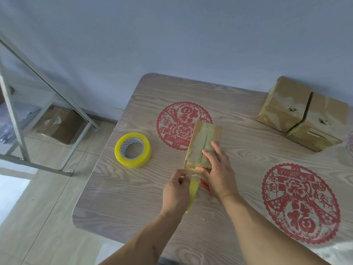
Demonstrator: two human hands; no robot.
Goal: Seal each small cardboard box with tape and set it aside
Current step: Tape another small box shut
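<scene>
Box: the small cardboard box [203, 144] lay mid-table [133, 197], well clear of every edge.
Right hand: your right hand [215, 171] pressed flat on it, fingers together.
Left hand: your left hand [176, 190] pinched the tape strip [193, 190].
Tape roll: the tape roll [133, 150] sat near the left edge.

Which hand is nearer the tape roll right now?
Left. The left hand sits below-right of the tape roll, apart from it; the right hand is farther right, resting on the box.

A taped brown box [203, 144] lies mid-table, tape roll [133, 150] flat near the left edge, two sealed boxes [303, 113] at the far right corner.
</scene>
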